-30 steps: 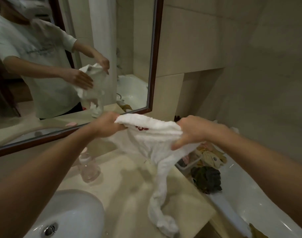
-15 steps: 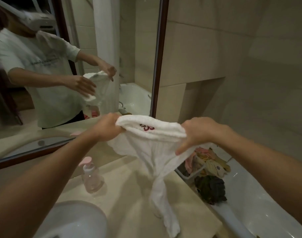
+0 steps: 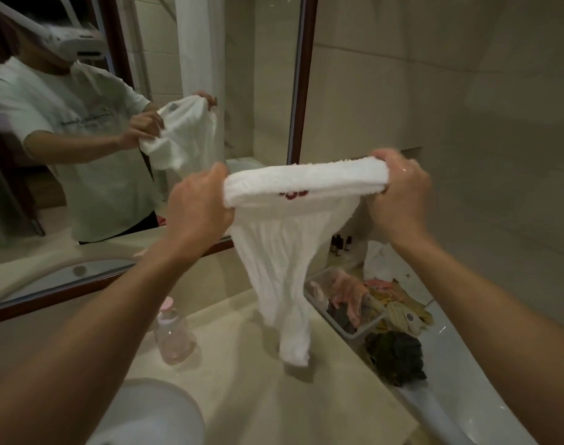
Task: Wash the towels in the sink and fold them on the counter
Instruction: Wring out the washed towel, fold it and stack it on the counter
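I hold a white towel (image 3: 284, 252) with a small red mark stretched out in the air above the beige counter (image 3: 306, 396). My left hand (image 3: 199, 203) grips its top left corner. My right hand (image 3: 399, 187) grips the top right corner. The top edge is pulled taut between them, and the rest hangs down twisted, its tip just above the counter. The white sink (image 3: 152, 412) shows at the bottom left, below my left forearm.
A clear bottle with a pink cap (image 3: 173, 332) stands on the counter by the mirror (image 3: 114, 123). Right of the counter, a clear tray (image 3: 364, 326) of clothes, a dark crumpled cloth (image 3: 396, 358) and other garments lie on the bathtub rim (image 3: 467, 380). Small dark bottles (image 3: 340, 244) stand by the wall.
Both hands have risen and spread apart, pulling the towel's top edge straight. The hanging tail has lifted off the counter.
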`<action>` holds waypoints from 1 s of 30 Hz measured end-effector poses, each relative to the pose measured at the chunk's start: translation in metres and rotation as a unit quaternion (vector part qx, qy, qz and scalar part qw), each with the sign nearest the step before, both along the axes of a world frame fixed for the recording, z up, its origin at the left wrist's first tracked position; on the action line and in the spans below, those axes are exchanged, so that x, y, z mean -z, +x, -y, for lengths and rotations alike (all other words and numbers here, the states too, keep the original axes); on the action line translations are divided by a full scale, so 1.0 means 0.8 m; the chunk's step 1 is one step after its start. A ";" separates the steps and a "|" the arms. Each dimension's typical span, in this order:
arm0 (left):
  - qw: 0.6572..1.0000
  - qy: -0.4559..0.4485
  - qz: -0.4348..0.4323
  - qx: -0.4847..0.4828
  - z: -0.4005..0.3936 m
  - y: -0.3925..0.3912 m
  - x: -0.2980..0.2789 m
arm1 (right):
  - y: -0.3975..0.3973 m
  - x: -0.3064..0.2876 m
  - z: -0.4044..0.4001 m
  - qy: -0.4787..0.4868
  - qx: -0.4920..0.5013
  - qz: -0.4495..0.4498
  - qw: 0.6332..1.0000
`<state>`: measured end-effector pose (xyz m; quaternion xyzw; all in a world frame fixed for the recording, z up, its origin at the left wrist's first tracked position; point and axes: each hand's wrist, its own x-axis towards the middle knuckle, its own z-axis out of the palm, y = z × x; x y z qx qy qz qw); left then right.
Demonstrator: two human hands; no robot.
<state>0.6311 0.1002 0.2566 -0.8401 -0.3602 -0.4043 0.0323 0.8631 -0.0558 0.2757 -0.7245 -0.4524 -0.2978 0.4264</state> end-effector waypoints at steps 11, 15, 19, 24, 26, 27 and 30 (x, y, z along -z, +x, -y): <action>0.796 -0.403 -0.427 0.148 0.052 -0.074 0.150 | -0.045 0.166 0.105 -0.564 -0.169 -0.155 0.793; 0.697 -0.525 -0.446 0.197 0.086 -0.092 0.229 | -0.060 0.239 0.125 -0.639 -0.192 -0.268 0.694; 0.656 -0.631 -0.351 0.220 0.106 -0.110 0.268 | -0.064 0.261 0.134 -0.608 -0.193 -0.400 0.659; 0.650 -0.701 -0.200 0.215 0.116 -0.093 0.293 | -0.068 0.316 0.130 -0.348 -0.237 -0.641 0.641; 0.675 -0.701 -0.146 0.178 0.106 -0.072 0.311 | -0.070 0.349 0.107 -0.305 -0.187 -0.662 0.658; 0.689 -0.695 -0.134 0.159 0.099 -0.059 0.322 | -0.068 0.367 0.092 -0.300 -0.155 -0.656 0.676; 0.725 -0.659 -0.164 0.117 0.075 -0.016 0.347 | -0.056 0.412 0.044 -0.350 -0.087 -0.608 0.707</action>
